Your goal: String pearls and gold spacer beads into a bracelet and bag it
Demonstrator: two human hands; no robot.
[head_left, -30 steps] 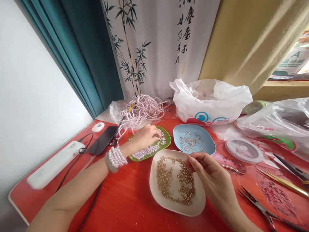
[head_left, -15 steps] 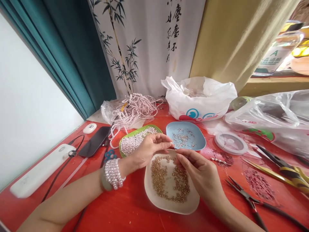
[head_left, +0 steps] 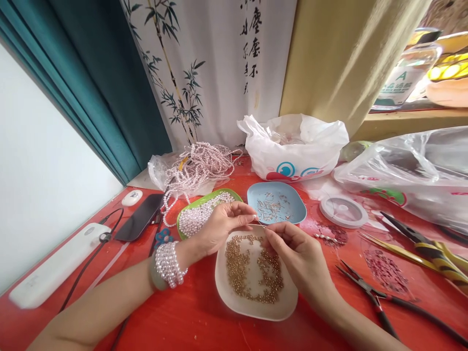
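Note:
Over the far edge of a cream dish [head_left: 251,290] holding gold beads [head_left: 237,275], both hands meet fingertip to fingertip. My left hand [head_left: 223,225] is closed in a pinch, with strands of pearl beads [head_left: 168,263] round its wrist. The fingers of my right hand [head_left: 292,246] are also pinched together. A thin wire pin [head_left: 261,224] spans the small gap between the fingertips; whether a bead sits on it is too small to tell. Behind my left hand lies a green dish [head_left: 230,191] of loose pearl beads. A blue dish [head_left: 298,207] with scattered metal pins lies just beyond the fingertips.
Pliers [head_left: 373,292], gold tweezers [head_left: 397,251] and yellow-black cutters [head_left: 420,243] lie at right, near a round plastic lid [head_left: 343,211]. Plastic bags [head_left: 296,151] and a heap of bead strands [head_left: 204,165] stand behind. A phone [head_left: 139,218] and a white power bank [head_left: 54,265] are at left.
The whole view has shifted slightly, so things sit a little further left. Both hands keep their pinch over the cream dish, with the thin pin now lying flatter between the fingertips.

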